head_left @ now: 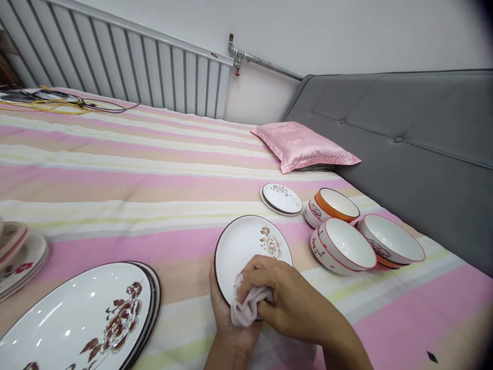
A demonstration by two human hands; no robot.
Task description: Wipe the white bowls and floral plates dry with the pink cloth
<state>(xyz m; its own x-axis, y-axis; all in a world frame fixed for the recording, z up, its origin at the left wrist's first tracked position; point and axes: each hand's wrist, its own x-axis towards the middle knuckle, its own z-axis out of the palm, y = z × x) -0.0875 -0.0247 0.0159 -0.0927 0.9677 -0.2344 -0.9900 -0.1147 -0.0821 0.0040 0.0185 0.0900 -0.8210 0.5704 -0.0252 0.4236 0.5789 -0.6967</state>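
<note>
My left hand (222,313) grips the lower left rim of a round white plate (246,246) with a dark edge and a brown flower print, holding it tilted above the striped bedsheet (134,169). My right hand (287,300) is closed on a small pale pink cloth (246,308) and presses it against the lower part of the plate's face. Most of the left hand is hidden behind the plate and the cloth.
Large oval flower-print platters (84,318) are stacked at lower left, with more plates (19,257) at the left edge. Small plates (282,199) and several red- and orange-rimmed bowls (346,241) lie to the right. A pink pillow (304,145), grey headboard (404,149), radiator and cables lie beyond.
</note>
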